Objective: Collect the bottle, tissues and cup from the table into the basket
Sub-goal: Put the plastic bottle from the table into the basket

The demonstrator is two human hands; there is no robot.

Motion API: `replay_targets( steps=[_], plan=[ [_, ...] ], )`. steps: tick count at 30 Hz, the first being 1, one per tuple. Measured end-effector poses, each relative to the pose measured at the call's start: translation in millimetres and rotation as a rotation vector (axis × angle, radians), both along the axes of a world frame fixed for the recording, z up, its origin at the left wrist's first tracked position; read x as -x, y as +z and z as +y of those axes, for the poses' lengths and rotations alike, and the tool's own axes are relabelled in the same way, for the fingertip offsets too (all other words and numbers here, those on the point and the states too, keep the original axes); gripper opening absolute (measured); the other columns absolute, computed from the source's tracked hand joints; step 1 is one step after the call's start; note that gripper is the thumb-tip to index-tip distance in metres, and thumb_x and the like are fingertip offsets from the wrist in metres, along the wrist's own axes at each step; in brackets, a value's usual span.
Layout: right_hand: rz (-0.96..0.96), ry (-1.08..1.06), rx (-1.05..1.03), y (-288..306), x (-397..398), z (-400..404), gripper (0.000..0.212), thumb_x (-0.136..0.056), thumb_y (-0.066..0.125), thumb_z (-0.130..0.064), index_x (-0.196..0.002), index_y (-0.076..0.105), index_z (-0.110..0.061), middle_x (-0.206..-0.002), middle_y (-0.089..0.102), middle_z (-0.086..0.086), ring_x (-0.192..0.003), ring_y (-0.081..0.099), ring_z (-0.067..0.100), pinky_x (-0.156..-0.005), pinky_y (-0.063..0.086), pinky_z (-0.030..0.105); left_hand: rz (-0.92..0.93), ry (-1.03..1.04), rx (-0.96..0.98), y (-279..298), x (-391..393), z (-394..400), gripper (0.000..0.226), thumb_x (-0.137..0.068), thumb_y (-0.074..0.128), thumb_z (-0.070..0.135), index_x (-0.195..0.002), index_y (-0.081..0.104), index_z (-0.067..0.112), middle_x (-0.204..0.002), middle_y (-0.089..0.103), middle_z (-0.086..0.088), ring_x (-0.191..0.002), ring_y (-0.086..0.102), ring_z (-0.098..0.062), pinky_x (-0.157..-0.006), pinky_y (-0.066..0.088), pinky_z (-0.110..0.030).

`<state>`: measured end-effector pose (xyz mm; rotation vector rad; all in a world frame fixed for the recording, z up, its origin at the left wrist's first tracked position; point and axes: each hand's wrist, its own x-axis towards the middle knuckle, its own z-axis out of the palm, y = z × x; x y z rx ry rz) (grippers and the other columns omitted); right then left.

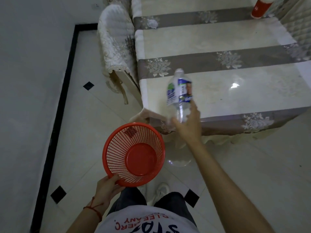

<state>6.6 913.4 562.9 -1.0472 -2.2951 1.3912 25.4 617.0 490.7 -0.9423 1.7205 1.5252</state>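
So we've got the bottle (179, 95) in our right hand (188, 126), held by its lower end with the open neck pointing away, hovering over the near corner of the table (244, 96). To do this bit well, we'd swing it left and down and lower it into the basket (134, 155) bottom first rather than tossing it, since it looks light and could bounce out. The fingers are curled around the clear base, thumb one side and forefinger up the other. Our left hand (107, 187) pinches the basket's near rim, tilting it toward us. Cup (261, 7) sits at the table's far end; tissues we can't really spot.
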Motion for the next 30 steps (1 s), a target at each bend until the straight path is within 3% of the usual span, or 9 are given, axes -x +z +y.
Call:
replay_targets(
  steps=[4, 10, 12, 17, 23, 26, 30],
  plan=[
    [0.049, 0.298, 0.028, -0.9, -13.1, -79.8, 0.093, -0.062, 0.064, -0.051, -0.141, 0.017, -0.038, -0.137, 0.035, -0.002, -0.114, 0.037, 0.005, -0.088, 0.042, 0.027, 0.019, 0.013, -0.015, 1.3, 1.0, -4.4, 0.007, -0.081, 0.062, 0.003, -0.087, 0.066, 0.001, -0.074, 0.074, -0.012, -0.077, 0.069, -0.027, -0.047, 0.054, -0.023],
    [0.0, 0.589, -0.092, -22.5, -32.9, -142.9, 0.087, -0.068, 0.066, -0.046, -0.141, 0.022, -0.028, -0.135, 0.035, -0.001, -0.117, 0.038, 0.006, -0.095, 0.045, 0.028, 0.049, 0.082, -0.03, 6.0, 2.9, -14.9, 0.004, -0.08, 0.063, 0.003, -0.083, 0.064, 0.002, -0.07, 0.074, -0.011, -0.076, 0.069, -0.026, -0.048, 0.055, -0.023],
    [-0.057, 0.673, -0.13, -31.0, -34.7, -152.7, 0.089, -0.07, 0.064, -0.046, -0.144, 0.019, -0.024, -0.141, 0.031, 0.003, -0.124, 0.037, 0.012, -0.098, 0.039, 0.026, 0.067, 0.106, -0.029, 8.2, 3.6, -20.0, 0.004, -0.081, 0.061, 0.002, -0.084, 0.064, 0.002, -0.077, 0.072, -0.013, -0.076, 0.068, -0.025, -0.049, 0.055, -0.023],
    [-0.219, 0.889, -0.29, -50.1, -28.1, -162.7, 0.078, -0.077, 0.052, -0.054, -0.144, 0.024, -0.024, -0.152, 0.025, 0.008, -0.139, 0.024, 0.024, -0.117, 0.015, 0.041, 0.107, 0.161, -0.003, 8.2, 0.7, -39.6, 0.006, -0.08, 0.06, 0.0, -0.078, 0.063, 0.005, -0.08, 0.069, -0.014, -0.075, 0.066, -0.027, -0.044, 0.054, -0.022],
    [-0.039, 0.814, -0.329, -46.7, -14.0, -178.1, 0.05, -0.085, 0.048, -0.041, -0.132, 0.046, -0.022, -0.137, 0.049, 0.004, -0.128, 0.042, 0.02, -0.109, 0.029, 0.034, 0.066, 0.288, -0.013, -3.4, -1.5, -82.0, 0.004, -0.078, 0.064, -0.004, -0.079, 0.064, -0.001, -0.079, 0.066, -0.015, -0.069, 0.061, -0.026, -0.04, 0.051, -0.022],
    [-0.161, 0.742, -0.267, -54.0, -2.9, -188.0, 0.049, -0.09, 0.048, -0.037, -0.135, 0.044, -0.017, -0.139, 0.046, 0.006, -0.127, 0.042, 0.02, -0.105, 0.031, 0.029, 0.03, 0.366, -0.012, -9.5, 9.9, -116.9, 0.003, -0.08, 0.061, -0.005, -0.079, 0.062, -0.003, -0.079, 0.065, -0.013, -0.07, 0.06, -0.026, -0.037, 0.05, -0.022],
    [-0.422, 0.71, -0.23, -76.6, 20.2, -207.2, 0.042, -0.092, 0.047, -0.026, -0.13, 0.047, -0.008, -0.134, 0.048, 0.011, -0.117, 0.05, 0.025, -0.098, 0.042, 0.033, 0.008, 0.396, -0.01, -10.0, 36.8, -170.7, 0.007, -0.082, 0.058, -0.004, -0.075, 0.059, -0.001, -0.079, 0.063, -0.013, -0.07, 0.059, -0.026, -0.036, 0.05, -0.022]
  ],
)
